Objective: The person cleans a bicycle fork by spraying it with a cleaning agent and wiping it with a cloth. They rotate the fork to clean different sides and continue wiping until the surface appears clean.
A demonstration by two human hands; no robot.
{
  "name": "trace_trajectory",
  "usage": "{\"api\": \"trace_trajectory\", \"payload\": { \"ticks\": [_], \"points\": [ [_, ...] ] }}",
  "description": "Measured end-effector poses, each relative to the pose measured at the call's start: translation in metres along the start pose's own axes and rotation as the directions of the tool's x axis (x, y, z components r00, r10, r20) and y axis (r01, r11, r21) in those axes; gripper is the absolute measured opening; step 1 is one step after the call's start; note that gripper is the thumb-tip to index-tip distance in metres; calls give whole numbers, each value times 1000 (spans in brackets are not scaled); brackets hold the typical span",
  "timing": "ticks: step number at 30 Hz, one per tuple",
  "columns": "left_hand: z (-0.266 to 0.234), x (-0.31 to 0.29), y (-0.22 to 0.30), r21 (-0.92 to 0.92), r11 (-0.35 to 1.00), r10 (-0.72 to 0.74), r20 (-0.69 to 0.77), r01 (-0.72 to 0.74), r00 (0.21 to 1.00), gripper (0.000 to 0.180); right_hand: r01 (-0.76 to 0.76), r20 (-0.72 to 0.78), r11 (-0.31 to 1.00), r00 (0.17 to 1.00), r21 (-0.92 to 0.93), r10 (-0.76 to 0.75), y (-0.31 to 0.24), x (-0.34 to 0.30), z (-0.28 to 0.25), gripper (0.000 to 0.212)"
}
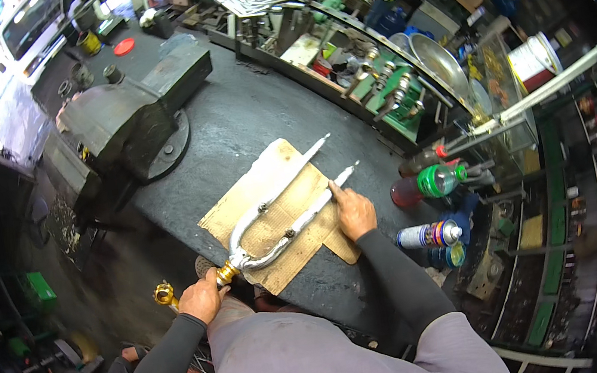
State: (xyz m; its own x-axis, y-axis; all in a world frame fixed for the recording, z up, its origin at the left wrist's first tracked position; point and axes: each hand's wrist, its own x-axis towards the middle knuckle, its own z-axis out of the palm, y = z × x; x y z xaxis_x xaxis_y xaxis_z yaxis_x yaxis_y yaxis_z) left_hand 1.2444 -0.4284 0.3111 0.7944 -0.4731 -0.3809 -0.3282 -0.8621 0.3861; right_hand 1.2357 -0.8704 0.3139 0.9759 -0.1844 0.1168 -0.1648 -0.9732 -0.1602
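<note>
A silver bicycle fork (293, 173) lies across a piece of cardboard (269, 162) on the dark workbench. Its two legs point away to the right, and its steerer tube comes toward me past the bench edge. My left hand (202, 299) is closed round the steerer tube, between a gold headset part (227, 273) by the crown and a gold ring-shaped part (165, 293) at the tube's end. My right hand (356, 213) grips the nearer leg close to its tip; some of its fingers are hidden.
A large bench vise (120, 123) stands at the left. Along the back runs a tray (282, 64) of tools and metal parts. A bottle with a green label (437, 181) and a spray can (426, 235) stand at the right bench edge. Shelving (549, 259) is farther right.
</note>
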Motion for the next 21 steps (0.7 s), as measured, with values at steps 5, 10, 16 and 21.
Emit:
{"api": "trace_trajectory", "payload": {
  "ticks": [5,10,16,21],
  "points": [
    [-30,-1,2,-210,977,63,67,-48,996,49,415,40,873,898,258,-439,-33,-27,-1,48],
    [-74,1,24,-410,905,30,338,118,941,40,203,-190,970,966,130,-177,6,12,-17,55],
    [-77,-7,-6,-458,865,38,464,204,885,36,329,-242,884,936,333,-258,-43,15,-61,53],
    [-46,-14,-49,-486,786,-33,583,382,811,43,457,-134,829,889,322,-438,-44,6,-24,53]
  ]
}}
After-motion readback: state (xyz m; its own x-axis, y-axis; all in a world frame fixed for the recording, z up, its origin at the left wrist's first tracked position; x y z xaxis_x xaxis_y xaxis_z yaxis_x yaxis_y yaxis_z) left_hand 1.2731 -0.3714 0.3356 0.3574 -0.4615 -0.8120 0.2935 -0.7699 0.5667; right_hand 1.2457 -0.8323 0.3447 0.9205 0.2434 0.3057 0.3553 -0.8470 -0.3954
